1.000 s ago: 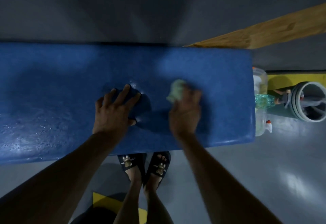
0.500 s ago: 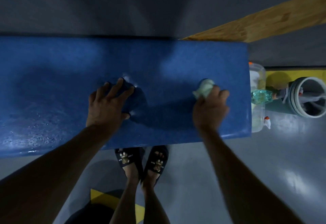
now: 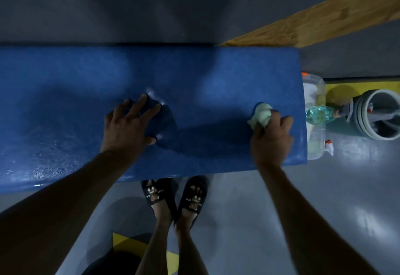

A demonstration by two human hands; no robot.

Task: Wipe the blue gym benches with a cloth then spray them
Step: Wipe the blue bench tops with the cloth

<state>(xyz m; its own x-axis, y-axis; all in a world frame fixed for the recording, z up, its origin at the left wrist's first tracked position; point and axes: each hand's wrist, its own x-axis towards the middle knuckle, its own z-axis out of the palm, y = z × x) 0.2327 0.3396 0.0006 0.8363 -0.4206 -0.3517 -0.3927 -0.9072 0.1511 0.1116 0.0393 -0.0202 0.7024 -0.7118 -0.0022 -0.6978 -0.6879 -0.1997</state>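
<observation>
A blue padded gym bench [image 3: 205, 75] runs across the view, wet and shiny at its left end. My right hand [image 3: 271, 138] grips a bunched pale green cloth [image 3: 260, 115] and presses it on the bench near the right end. My left hand [image 3: 128, 127] rests flat on the bench's middle with its fingers spread, denting the padding. A green spray bottle [image 3: 319, 113] lies just past the bench's right end, on top of a clear plastic container [image 3: 315, 144].
A grey round bucket [image 3: 377, 116] stands on the floor at the right, beside a yellow floor marking [image 3: 355, 84]. A wooden plank [image 3: 313, 19] slants away at the upper right. My feet in black slippers [image 3: 175, 196] stand on the grey floor under the bench's near edge.
My right hand has slid the cloth to the right along the bench, from near the middle toward its right end. My left hand has stayed pressed in place.
</observation>
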